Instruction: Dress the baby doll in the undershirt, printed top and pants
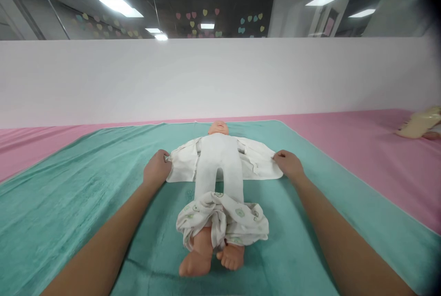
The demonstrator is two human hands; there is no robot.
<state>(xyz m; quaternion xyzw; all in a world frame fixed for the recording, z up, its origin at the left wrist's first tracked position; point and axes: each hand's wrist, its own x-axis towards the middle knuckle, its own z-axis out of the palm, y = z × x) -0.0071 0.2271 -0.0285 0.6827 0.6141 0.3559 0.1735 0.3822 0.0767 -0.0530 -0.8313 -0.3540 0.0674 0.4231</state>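
Bare forearms (103, 229) flank a doll (218, 128), left fingers (163, 157) and right fingers (281, 154) pinching white garment flaps (182, 167) beside it.

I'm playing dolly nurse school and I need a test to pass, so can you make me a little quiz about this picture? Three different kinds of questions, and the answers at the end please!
1. True or false: the doll is lying on the pink cloth.
2. What is bunched around the doll's lower legs?
A) A striped sock
B) Patterned white fabric
C) A red ribbon
3. What are the left hand and the right hand each holding?

Key:
1. False: it lies on the teal cloth.
2. B
3. Opposite side edges of the spread-out white garment.
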